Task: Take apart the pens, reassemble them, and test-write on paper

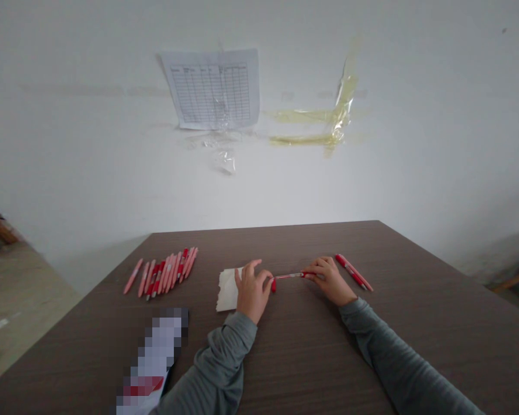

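Observation:
A slim pen [289, 276] with a clear, red-tinged barrel lies level between my two hands, just above or on the table. My right hand [330, 281] is closed, its fingers pinching the pen's red right end. At the pen's other end, the thumb and a finger of my left hand [254, 293] close on its tip, while another finger points outward. A small red piece [274, 285], perhaps a cap, shows right by my left fingertips; whether they hold it too is unclear. Beneath my left hand is a torn-edged white paper [227, 290], partly covered.
Several pink and red pens [166, 275] lie in a row at the left of the dark wooden table [311, 357]. A red pen [350, 271] and a pink one lie to the right. A blurred-out white packet [155, 357] is at front left. Behind stands a wall.

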